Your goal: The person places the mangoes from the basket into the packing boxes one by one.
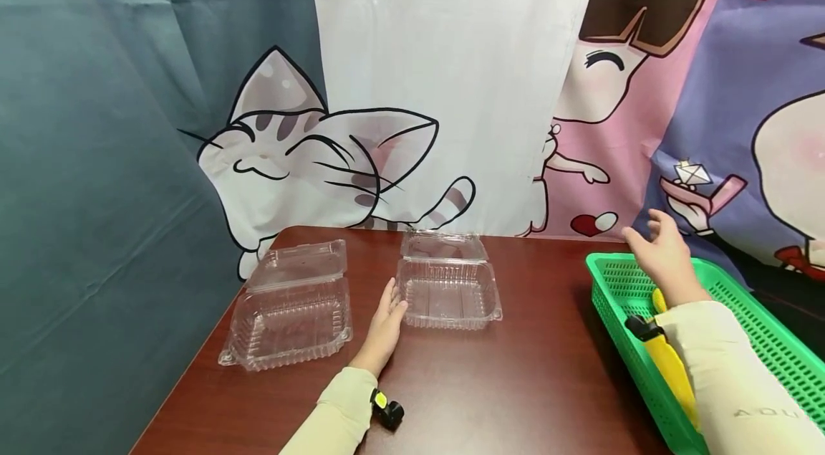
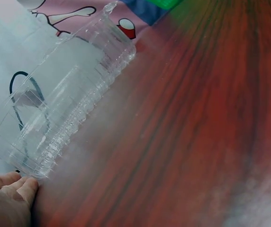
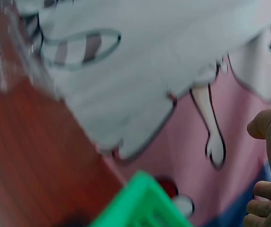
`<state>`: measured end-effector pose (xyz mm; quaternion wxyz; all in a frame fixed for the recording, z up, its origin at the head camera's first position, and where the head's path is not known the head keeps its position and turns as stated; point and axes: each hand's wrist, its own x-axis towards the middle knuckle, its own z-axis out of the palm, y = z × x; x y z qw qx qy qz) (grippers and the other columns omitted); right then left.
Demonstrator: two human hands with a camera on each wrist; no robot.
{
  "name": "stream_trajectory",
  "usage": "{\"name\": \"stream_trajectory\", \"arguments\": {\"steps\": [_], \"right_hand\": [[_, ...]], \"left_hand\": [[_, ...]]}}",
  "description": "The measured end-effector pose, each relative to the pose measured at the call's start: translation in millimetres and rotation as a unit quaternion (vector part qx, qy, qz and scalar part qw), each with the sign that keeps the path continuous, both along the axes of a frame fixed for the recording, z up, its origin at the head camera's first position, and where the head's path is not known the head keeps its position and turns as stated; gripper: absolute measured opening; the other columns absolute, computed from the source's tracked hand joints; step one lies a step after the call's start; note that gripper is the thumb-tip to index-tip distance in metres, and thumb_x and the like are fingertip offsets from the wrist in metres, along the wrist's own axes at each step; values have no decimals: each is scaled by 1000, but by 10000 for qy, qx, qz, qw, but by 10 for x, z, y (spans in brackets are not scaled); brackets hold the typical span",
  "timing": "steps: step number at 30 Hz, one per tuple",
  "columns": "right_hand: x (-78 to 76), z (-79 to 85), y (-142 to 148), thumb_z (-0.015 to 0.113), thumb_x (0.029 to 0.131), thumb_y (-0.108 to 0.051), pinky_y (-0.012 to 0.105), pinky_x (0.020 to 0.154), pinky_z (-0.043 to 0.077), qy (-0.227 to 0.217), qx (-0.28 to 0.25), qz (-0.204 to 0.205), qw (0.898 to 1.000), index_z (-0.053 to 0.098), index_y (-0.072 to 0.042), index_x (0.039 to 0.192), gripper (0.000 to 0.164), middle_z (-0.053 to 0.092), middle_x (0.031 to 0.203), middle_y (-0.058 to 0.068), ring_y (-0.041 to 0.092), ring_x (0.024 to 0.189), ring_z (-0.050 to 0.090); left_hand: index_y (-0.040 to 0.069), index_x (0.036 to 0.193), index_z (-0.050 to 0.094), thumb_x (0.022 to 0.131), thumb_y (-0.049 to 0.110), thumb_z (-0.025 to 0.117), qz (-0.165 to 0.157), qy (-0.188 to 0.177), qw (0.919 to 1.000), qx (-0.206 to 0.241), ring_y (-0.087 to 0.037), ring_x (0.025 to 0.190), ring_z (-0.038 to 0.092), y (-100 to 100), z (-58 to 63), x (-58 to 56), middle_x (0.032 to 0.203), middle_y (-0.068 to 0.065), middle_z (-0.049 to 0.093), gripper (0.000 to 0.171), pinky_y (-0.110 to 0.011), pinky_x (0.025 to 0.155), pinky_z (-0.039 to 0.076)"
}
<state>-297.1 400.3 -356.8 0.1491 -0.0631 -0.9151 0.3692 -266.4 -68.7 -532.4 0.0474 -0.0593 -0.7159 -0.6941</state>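
Two clear plastic clamshell containers stand on the table with their lids folded back. My left hand (image 1: 385, 326) rests its extended fingers against the left side of the middle container (image 1: 447, 294); the left wrist view shows those fingertips (image 2: 27, 188) right at its lower corner. The other container (image 1: 290, 322) sits to the left of that hand. My right hand (image 1: 664, 254) is raised above the far part of a green plastic basket (image 1: 634, 362), fingers loosely bent with nothing between them. Yellow items (image 1: 673, 372) lie in the basket, partly hidden by the right forearm.
The dark red wooden table (image 1: 515, 383) ends at a printed cloth backdrop (image 1: 451, 46) along its far edge. A grey-green curtain (image 1: 116, 190) hangs at the left. The basket takes up the table's right side. Small black cameras sit on both wrists.
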Motion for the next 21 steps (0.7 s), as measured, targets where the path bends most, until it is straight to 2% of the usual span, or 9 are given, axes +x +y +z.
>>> {"name": "stream_trajectory", "arguments": {"steps": [5,10,14,20,21], "right_hand": [[86,-151,382,45,103,-49,74,98,32,-339,503,-134,9981,6,10,157,89,26,145,48,65,125,33],[152,-316,682,49,102,-46,76,98,30,-590,868,-272,9941,8,18,152,90,25,139,53,67,122,30],[193,-461,859,52,100,-49,75,96,32,-898,979,-355,9905,9,21,149,96,24,135,55,67,119,29],[226,-639,1023,56,97,-54,74,92,36,-1467,1037,-227,9835,7,26,145,105,22,133,56,70,117,30],[227,-657,1041,56,97,-54,74,92,37,-1584,1024,-206,9818,6,26,145,106,21,133,56,70,116,31]], "left_hand": [[2,160,18,106,9,47,49,62,9999,66,-45,147,27,-16,-18,4,161,-29,26,62,-59,118,24],[0,160,18,106,6,44,144,40,9999,47,-47,147,27,-17,-9,0,159,-31,26,61,-61,117,22],[-1,160,17,106,5,43,156,-7,9999,-41,-48,147,26,-14,6,15,159,-32,25,60,-61,117,22],[3,161,18,106,8,45,137,50,9998,-112,-46,146,30,-19,-40,-13,159,-30,28,62,-61,116,27],[2,160,18,105,7,45,103,61,9999,-74,-47,145,30,-17,-2,5,159,-31,27,62,-61,116,27]]}}
